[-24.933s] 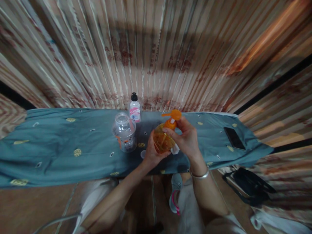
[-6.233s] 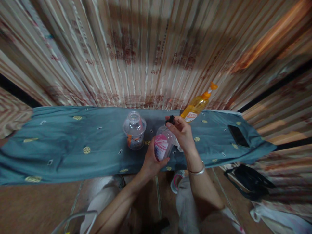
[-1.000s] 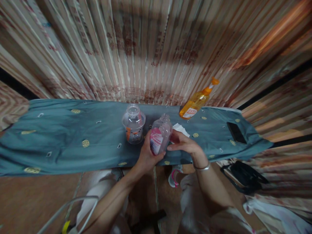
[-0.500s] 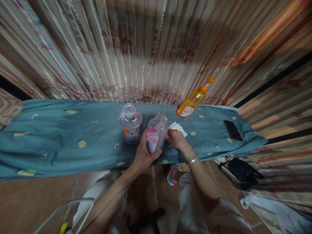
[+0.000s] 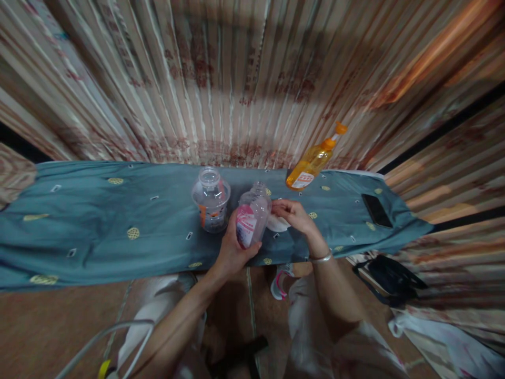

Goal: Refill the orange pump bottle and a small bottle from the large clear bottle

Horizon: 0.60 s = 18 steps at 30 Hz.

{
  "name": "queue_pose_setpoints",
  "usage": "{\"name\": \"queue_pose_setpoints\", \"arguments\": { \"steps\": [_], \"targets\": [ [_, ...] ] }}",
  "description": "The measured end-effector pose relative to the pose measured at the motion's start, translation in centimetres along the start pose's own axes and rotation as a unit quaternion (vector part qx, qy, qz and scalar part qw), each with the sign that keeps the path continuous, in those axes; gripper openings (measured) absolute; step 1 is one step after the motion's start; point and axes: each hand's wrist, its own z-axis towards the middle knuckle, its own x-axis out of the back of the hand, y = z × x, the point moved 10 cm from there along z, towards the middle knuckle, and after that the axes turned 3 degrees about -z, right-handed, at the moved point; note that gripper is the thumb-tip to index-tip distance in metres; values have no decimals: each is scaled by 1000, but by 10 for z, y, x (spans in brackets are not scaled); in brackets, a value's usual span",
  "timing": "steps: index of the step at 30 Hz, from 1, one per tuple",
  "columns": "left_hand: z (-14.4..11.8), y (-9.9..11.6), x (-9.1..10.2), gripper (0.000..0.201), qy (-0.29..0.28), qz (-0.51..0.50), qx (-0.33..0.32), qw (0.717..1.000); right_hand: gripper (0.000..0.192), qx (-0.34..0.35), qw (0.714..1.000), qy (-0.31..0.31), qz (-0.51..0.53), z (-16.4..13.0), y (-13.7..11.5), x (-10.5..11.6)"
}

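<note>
A clear plastic bottle [image 5: 261,213] with a pink and white label stands slightly tilted, uncapped at the neck. My left hand [image 5: 232,247] is wrapped round its lower left side. At the bottle's right side, my right hand [image 5: 294,215] has its fingers pinched on a white tissue [image 5: 278,224], which hangs below them. Whether the tissue touches the bottle I cannot tell. Left of the bottle is a clear plastic jar [image 5: 211,197] with an orange and dark print and a wide collar.
A yellow pump bottle [image 5: 310,168] stands at the back right of the cloth-covered table [image 5: 98,210]. Farther right lies a black phone [image 5: 376,210]. Pleated curtains [image 5: 221,79] hang behind the table. A dark bag [image 5: 389,279] rests at lower right.
My right hand has turned and shifted slightly right and up, and the tissue now hangs beneath its fingers instead of showing behind them. My left hand and the bottle have stayed in place.
</note>
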Motion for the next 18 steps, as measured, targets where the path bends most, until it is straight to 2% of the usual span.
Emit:
{"name": "queue_pose_setpoints", "arguments": {
  "steps": [3,5,7,9,13,16,18],
  "targets": [
    [3,1,-1,109,4,-3,2,1000,52,6,984,-70,164,-13,-15,-2],
    [4,3,-4,108,0,-5,-3,1000,70,23,970,-123,207,-22,-33,-16],
    [6,6,-7,106,-1,-8,-11,1000,80,34,965,-166,203,-29,-48,-38],
    [7,7,-8,104,0,-12,-12,1000,85,39,971,-148,186,-30,-55,-53],
    [9,2,-6,103,1,-18,-6,1000,86,49,986,-66,143,-29,-58,-66],
    [8,-2,-10,107,-14,-24,-7,1000,80,53,990,-42,124,-30,-59,-65],
    [7,-4,-14,111,-29,-38,-14,999,71,43,991,-25,127,-29,-57,-53]
  ]
}}
